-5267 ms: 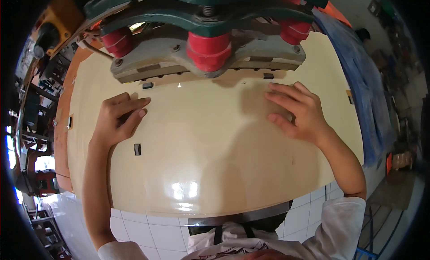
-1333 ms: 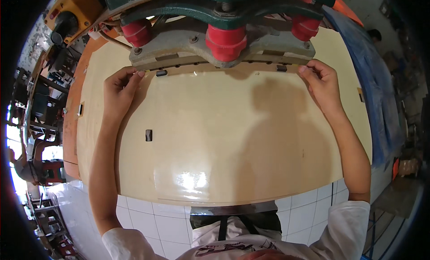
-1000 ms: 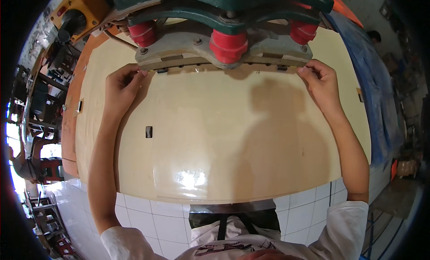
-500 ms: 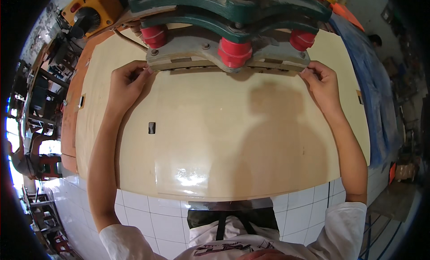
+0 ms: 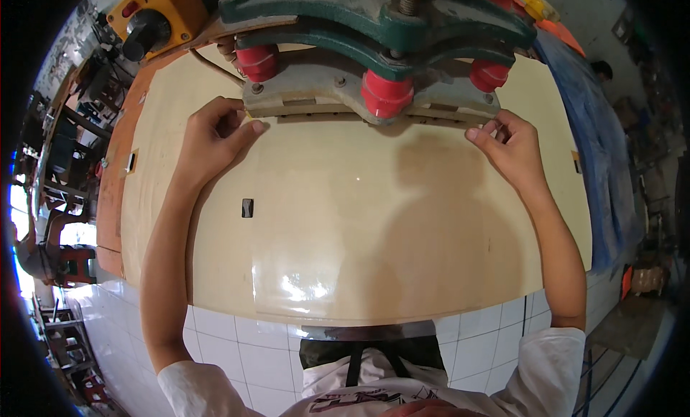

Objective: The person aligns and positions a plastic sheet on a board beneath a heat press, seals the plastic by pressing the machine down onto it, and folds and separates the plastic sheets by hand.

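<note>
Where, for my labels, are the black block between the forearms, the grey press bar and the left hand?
Black block [image 5: 247, 208]: head view, middle of its top.
Grey press bar [image 5: 313, 91]: head view, left half of its top.
Left hand [image 5: 213, 142]: head view, near the thumb's base.

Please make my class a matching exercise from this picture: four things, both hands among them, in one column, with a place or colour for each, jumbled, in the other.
Column one
1. Left hand
2. Small dark block
3. Control box
4. Right hand

Column two
A. At the right end of the grey plate
B. Yellow-orange, with a black knob
C. At the left end of the grey plate
D. Lying on the cream surface, apart from both hands

Pairs: 1-C, 2-D, 3-B, 4-A
</note>
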`<state>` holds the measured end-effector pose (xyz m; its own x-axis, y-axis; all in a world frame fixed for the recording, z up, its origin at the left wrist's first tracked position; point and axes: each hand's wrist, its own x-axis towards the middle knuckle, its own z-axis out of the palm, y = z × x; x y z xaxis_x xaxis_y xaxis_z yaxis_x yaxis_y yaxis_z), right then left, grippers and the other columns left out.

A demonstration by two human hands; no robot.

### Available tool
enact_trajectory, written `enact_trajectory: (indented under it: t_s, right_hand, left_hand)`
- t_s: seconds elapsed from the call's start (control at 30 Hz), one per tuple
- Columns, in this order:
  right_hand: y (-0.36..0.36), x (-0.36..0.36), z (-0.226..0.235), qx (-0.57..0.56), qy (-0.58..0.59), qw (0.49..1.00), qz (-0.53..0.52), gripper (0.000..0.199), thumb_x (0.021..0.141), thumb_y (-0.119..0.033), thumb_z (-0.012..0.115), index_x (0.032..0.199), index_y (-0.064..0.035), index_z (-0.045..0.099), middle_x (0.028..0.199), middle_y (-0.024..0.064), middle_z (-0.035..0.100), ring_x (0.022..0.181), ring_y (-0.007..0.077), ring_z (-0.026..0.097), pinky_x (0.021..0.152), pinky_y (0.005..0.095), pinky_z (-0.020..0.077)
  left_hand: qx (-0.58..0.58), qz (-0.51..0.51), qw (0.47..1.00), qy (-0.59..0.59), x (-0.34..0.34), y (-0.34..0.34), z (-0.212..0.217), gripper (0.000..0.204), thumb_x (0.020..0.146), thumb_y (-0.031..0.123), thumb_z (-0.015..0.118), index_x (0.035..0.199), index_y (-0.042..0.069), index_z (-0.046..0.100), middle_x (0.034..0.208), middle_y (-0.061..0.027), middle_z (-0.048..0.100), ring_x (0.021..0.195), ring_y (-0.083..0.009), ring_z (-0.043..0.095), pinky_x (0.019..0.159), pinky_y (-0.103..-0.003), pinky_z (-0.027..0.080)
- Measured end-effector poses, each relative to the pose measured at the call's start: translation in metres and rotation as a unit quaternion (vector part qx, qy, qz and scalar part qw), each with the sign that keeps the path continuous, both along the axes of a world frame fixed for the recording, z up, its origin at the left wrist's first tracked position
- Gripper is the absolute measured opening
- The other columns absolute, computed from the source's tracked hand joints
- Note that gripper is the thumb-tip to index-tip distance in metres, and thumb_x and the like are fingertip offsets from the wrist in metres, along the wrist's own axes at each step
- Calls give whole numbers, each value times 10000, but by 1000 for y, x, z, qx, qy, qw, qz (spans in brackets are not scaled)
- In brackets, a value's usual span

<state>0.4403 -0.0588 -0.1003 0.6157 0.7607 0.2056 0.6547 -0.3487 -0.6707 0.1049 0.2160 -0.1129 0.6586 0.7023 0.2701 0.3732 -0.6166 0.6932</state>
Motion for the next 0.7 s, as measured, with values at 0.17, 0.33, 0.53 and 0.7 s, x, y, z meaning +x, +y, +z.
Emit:
enact_trajectory:
  t_s: [0.17,0.33,0.53,0.7]
  right_hand:
    - [-2,2,-2,-5,-81,997,4,389,700,-232,862,923,43,701,740,30,585,561,102,465,536,268,401]
    - [-1,2,-4,-18,-94,995,2,384,694,-241,864,902,36,698,727,39,571,553,115,467,530,281,399]
    - [-1,1,-5,-8,-90,996,2,357,705,-237,860,873,28,692,723,38,570,548,116,461,529,290,396]
    - [-3,5,-7,-5,-100,995,0,345,715,-226,855,851,35,676,724,36,574,548,115,458,527,285,392]
  left_hand:
    - [55,-20,998,22,5,-4,5,379,764,248,847,906,-19,618,703,34,414,640,-84,379,554,-259,335]
    - [71,-13,997,38,3,1,-2,426,736,226,864,988,-27,630,742,21,420,678,-94,388,583,-263,340]
    - [60,-12,998,3,5,4,-8,473,681,288,892,850,-55,613,714,-40,446,620,-132,404,557,-299,359]
    - [46,-21,999,-11,9,2,-6,460,693,276,888,806,-50,584,707,-36,429,617,-124,382,548,-291,339]
